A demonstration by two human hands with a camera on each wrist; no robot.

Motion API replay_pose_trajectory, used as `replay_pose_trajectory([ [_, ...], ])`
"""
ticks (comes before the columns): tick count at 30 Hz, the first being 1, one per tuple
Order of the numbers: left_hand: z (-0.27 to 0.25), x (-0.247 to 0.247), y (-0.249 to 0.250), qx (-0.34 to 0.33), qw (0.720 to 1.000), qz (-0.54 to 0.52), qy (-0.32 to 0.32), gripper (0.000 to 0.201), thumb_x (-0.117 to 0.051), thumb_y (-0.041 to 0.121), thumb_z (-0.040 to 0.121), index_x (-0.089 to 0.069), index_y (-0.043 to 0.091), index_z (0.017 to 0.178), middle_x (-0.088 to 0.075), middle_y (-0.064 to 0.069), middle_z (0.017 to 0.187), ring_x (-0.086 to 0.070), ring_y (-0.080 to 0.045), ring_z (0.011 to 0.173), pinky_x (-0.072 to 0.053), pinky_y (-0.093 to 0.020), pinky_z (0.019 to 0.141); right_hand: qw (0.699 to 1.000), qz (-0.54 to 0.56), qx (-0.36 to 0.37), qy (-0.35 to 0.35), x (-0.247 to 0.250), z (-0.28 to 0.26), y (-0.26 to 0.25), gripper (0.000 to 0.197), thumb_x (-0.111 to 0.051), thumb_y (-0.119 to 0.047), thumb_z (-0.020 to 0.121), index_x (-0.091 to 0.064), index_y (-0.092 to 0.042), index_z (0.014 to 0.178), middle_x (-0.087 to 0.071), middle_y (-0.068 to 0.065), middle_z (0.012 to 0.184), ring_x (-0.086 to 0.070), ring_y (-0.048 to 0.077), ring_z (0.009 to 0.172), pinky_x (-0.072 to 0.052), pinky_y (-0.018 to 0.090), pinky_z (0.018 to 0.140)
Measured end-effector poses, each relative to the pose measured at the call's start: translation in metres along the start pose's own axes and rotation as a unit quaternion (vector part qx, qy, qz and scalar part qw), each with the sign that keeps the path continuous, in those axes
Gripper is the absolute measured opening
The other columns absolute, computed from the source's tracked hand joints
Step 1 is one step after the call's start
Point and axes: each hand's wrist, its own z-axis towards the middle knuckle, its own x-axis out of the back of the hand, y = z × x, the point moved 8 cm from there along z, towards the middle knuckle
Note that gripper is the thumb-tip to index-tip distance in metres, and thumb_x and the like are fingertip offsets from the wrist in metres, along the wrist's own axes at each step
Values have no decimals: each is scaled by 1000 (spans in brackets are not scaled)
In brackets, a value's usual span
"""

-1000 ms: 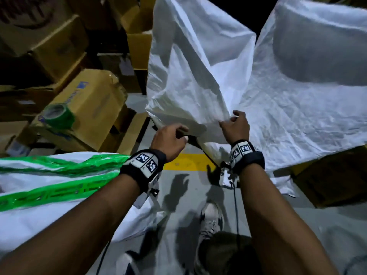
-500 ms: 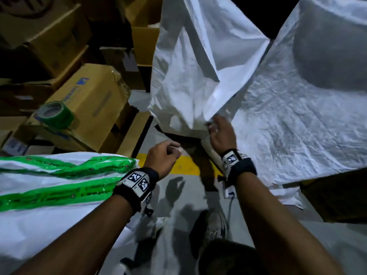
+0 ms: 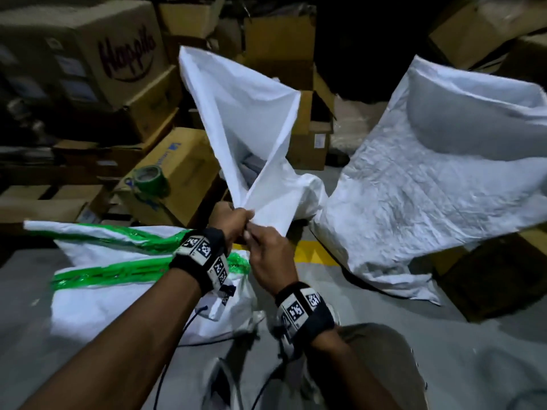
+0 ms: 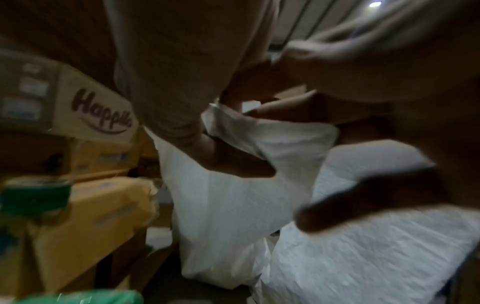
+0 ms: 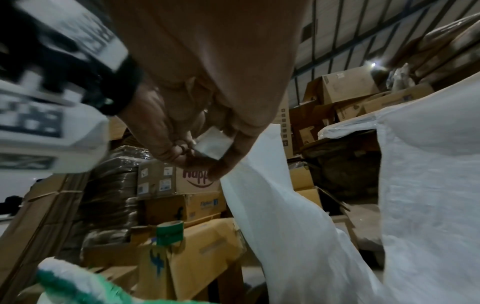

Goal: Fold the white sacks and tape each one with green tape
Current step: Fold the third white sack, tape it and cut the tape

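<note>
1. Both hands meet at the gathered end of an empty white sack (image 3: 245,113), which fans upward and away from the person over a warehouse floor (image 3: 340,315).
2. The left hand (image 3: 229,223) has its fingers curled round the bunched sack edge; the right hand (image 3: 270,255), just beside it and touching it, pinches the same edge.
3. The right wrist camera shows the right hand's thumb and fingertips (image 5: 228,160) closed narrowly on a small folded corner of the white sack (image 5: 285,216).
4. The left wrist view is blurred; the white sack (image 4: 221,205) hangs below the curled fingers (image 4: 226,156), and the exact grip cannot be made out there.
5. A sack already bound with two strips of green tape (image 3: 142,270) lies on the floor at the person's left, under the left forearm.
6. A roll of green tape (image 3: 148,179) sits on top of a yellowish cardboard box (image 3: 189,161) just behind the taped sack; the roll (image 5: 170,233) appears on the same box in the right wrist view.
7. A large crumpled white sack (image 3: 429,184) stands to the right, well apart from the hands.
8. Stacked cartons fill the background, one lettered "Happilo" (image 3: 88,54).
</note>
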Motion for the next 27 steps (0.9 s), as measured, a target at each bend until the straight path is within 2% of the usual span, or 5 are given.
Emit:
replay_pose_trajectory([
  [3,-7,26,-20,5,996,26,81,28,-65,19,66,-65,0,87,-71,-19,85,-68,-35,72,-58,-45,65,997,33,44,-47,-4,-50,-5,24,-58,-18,97,-74,-12,113,-69,6,121,-61,24,114,-50,38,97],
  [6,-14,42,-19,-17,992,55,112,21,-66,19,71,-67,6,88,-72,-18,90,-68,-38,84,-55,-40,70,991,-2,94,-91,-5,-80,-4,23,-60,-16,96,-74,-19,113,-64,-1,132,-54,17,123,-44,34,106],
  [12,15,78,1,-91,982,68,151,38,-56,20,66,-75,6,96,-75,-14,92,-70,-35,82,-58,-47,72,994,-60,-16,-94,11,-61,44,54,-59,-26,95,-46,-19,147,-48,5,150,-42,24,140,-34,33,114],
  [18,6,126,79,-169,959,110,198,23,-59,6,79,-73,1,96,-64,-8,86,-58,-19,82,-40,-30,65,991,-64,-82,-87,8,-23,62,65,-62,-22,97,-32,-12,153,-40,14,152,-37,30,141,-36,38,111],
  [27,2,91,131,-261,933,207,134,38,-55,24,69,-74,9,98,-75,-12,95,-69,-30,91,-54,-38,73,990,-60,-114,-60,9,-2,70,74,-65,-21,94,-25,-15,156,-37,16,150,-42,36,133,-45,47,103],
])
